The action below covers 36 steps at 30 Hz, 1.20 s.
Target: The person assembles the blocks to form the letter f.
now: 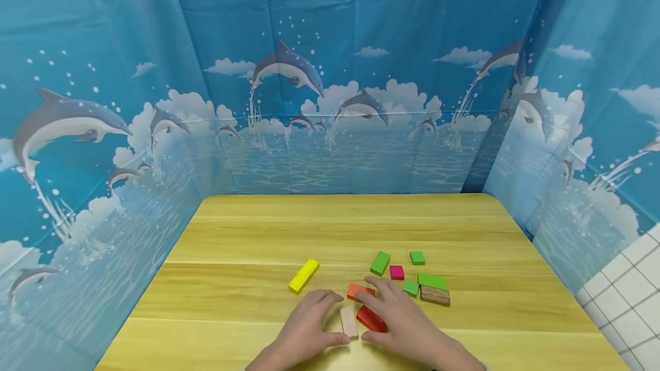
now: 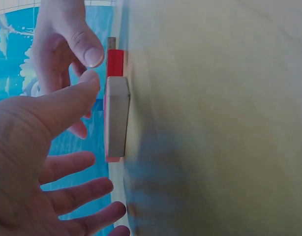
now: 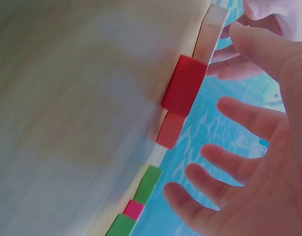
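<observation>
Both hands hover low over the near part of the table, fingers spread and holding nothing. Between them lies a pale wooden block (image 1: 349,323), nearest my left hand (image 1: 308,325), whose thumb tip overlaps its near end in the head view. Just right of it is a dark red block (image 1: 371,319), beside the thumb and fingers of my right hand (image 1: 404,322). An orange-red block (image 1: 359,291) lies beyond these two, partly behind the right fingertips. In the left wrist view the pale block (image 2: 117,118) stands out in front of a red one (image 2: 115,63).
A yellow block (image 1: 304,276) lies alone to the left. On the right are green blocks (image 1: 380,263), a small magenta block (image 1: 396,272) and a brown bark-textured block (image 1: 435,295). The wooden table (image 1: 247,233) meets a dolphin-printed curtain (image 1: 330,153) at its back edge.
</observation>
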Available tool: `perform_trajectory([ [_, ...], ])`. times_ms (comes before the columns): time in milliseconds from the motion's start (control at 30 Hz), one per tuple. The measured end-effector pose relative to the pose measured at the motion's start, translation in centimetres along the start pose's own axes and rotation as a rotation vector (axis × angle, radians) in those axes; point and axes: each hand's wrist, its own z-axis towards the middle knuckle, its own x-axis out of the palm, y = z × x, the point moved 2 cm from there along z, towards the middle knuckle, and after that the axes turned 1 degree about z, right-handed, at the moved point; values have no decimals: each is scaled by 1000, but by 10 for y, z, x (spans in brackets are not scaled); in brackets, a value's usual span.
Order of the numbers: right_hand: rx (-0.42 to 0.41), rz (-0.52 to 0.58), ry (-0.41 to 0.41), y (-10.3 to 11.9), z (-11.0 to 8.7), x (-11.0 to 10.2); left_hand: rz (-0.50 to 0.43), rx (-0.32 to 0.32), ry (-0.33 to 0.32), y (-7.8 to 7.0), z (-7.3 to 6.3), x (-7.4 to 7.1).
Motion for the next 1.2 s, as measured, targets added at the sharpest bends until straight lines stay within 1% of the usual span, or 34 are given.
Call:
perform_trajectory([
  [200, -36, -42, 33, 5, 4, 4, 87, 32, 7, -2, 2, 5],
  [367, -48, -68, 46, 9, 7, 6, 117, 45, 4, -1, 5, 8],
  [600, -57, -108, 28, 12, 9, 9, 114, 48, 15, -4, 6, 10],
  [900, -22, -92, 54, 11, 2, 9, 110, 50, 53, -12, 6, 9],
  [1067, -10, -82, 74, 11, -1, 8, 109, 54, 89, -14, 7, 10],
  [1200, -15, -83, 73, 10, -2, 9, 117, 53, 96, -14, 8, 12],
])
